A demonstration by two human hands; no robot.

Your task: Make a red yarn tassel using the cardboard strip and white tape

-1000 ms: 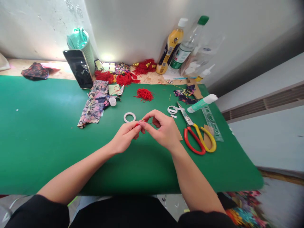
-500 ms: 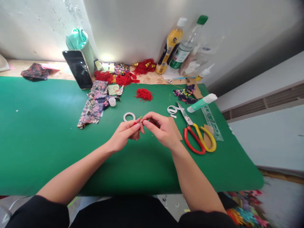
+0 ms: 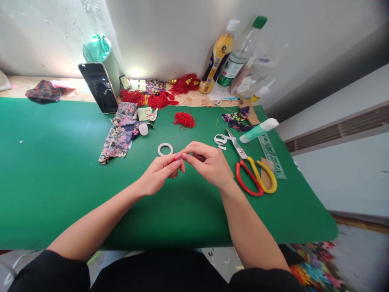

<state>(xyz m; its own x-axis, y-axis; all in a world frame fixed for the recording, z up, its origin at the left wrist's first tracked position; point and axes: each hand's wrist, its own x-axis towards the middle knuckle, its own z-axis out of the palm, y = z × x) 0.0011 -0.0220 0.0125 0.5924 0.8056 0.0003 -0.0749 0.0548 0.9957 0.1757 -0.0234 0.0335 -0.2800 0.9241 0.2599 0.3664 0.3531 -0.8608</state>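
My left hand (image 3: 159,173) and my right hand (image 3: 209,164) meet fingertip to fingertip above the green mat (image 3: 60,182). Both pinch a small red thread piece (image 3: 175,159) between thumb and fingers; most of it is hidden. A white tape ring (image 3: 165,149) lies just beyond my left fingers. A loose red tassel bundle (image 3: 184,120) lies farther back on the mat.
Red-and-yellow scissors (image 3: 252,174), a glue stick (image 3: 258,131) and a clear ruler (image 3: 271,156) lie to the right. Floral fabric (image 3: 120,132), a phone (image 3: 99,87), more red tassels (image 3: 158,99) and two bottles (image 3: 225,54) sit along the back by the wall.
My hands have drawn slightly closer together; the little gold bit seen at the fingertips earlier is now hidden. Nothing else on the mat moved.
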